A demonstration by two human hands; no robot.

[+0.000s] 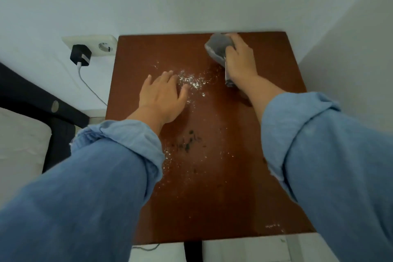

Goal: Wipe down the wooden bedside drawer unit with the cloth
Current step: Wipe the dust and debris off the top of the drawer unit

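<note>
Right fingers: your right hand [239, 59] is clenched round the grey cloth [217, 49], pressing it onto the top at the far right corner, close to the wall.
Left fingers: your left hand [163, 93] lies flat and released, palm down, holding nothing, fingertips [170, 74] at the left edge of the white powder [192, 82].
Cloth: bunched, soft, folded wad; most of it pokes out left of your knuckles, a strip trails near-side under the wrist.
Key relation: the powder lies near and left of the cloth, between your two hands. The cloth hand is the one that must travel; the bare hand is nearer the mess but has nothing to wipe with.
Long axis: the drawer unit top [265, 134] runs longer near-to-far than left-to-right, so strokes pulled toward you look like the natural line.
Surface: reddish-brown wood, smooth, faint sheen, square-cornered.
Other dirt: dark specks [189, 141] mid-top, fine white scatter nearer you, a small white patch [273, 226] at the near right corner.
Progress, judged: early; most of the top looks unwiped.
Risk, judged: sweeping left may push powder off the edge toward the charger [80, 55] and wall socket [102, 44].
</note>
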